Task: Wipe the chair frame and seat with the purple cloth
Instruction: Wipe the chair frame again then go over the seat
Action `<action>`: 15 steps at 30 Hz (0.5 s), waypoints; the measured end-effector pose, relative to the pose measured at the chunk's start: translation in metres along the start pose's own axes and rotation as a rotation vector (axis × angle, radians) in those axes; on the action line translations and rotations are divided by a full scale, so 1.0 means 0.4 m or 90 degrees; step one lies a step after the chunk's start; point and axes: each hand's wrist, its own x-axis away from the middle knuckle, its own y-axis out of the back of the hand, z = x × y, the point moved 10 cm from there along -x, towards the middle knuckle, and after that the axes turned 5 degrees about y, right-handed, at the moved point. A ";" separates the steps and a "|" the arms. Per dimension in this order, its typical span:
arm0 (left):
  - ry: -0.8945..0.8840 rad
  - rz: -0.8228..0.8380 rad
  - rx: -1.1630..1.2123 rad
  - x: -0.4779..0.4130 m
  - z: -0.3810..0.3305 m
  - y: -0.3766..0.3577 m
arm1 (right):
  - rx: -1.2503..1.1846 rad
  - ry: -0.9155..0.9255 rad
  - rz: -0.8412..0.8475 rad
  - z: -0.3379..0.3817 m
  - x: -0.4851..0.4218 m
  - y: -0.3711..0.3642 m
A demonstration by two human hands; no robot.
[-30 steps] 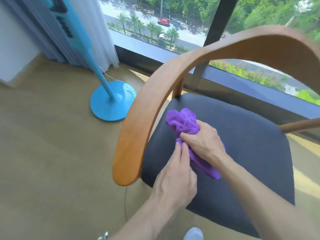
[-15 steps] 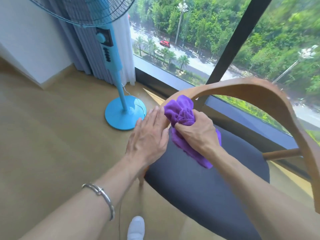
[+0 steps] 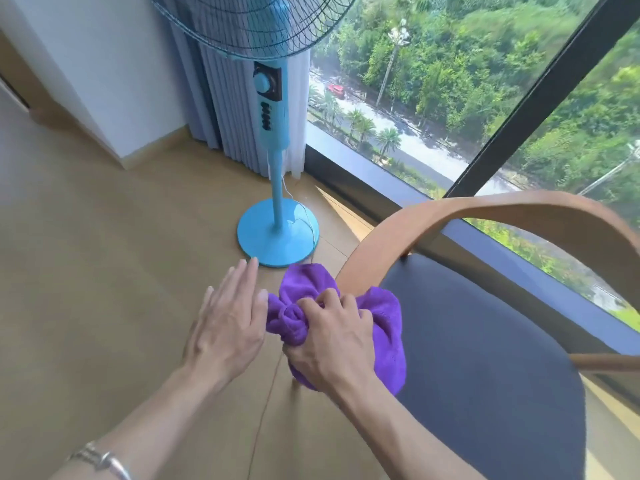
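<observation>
The chair has a curved wooden frame (image 3: 485, 206) arching over a dark grey padded seat (image 3: 478, 341). A bunched purple cloth (image 3: 384, 313) is wrapped over the lower left end of the wooden arm, hiding that end. My right hand (image 3: 329, 344) is shut on the cloth, fingers dug into its folds. My left hand (image 3: 228, 317) hovers flat just left of the cloth, fingers spread and straight, its fingertips near the cloth's edge, holding nothing.
A blue standing fan (image 3: 273, 140) with a round base (image 3: 277, 233) stands on the wooden floor just beyond my hands, its cord trailing toward the chair. Grey curtains (image 3: 214, 95) hang behind it. A large window with a black frame (image 3: 540, 95) runs behind the chair.
The cloth and my right hand have gone from the seat up to the wooden arm, then down to its lower left end. My left hand came off the frame and now hovers beside the cloth.
</observation>
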 end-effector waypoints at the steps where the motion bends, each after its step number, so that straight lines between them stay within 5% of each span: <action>1: 0.007 0.006 -0.001 0.001 0.013 0.002 | 0.005 0.027 -0.008 0.024 0.021 -0.003; 5: -0.029 0.015 -0.022 -0.007 -0.013 0.006 | 0.015 0.090 -0.035 0.044 0.047 -0.009; 15: -0.062 0.031 0.004 -0.067 -0.138 -0.080 | -0.013 -0.143 -0.023 -0.317 -0.248 0.064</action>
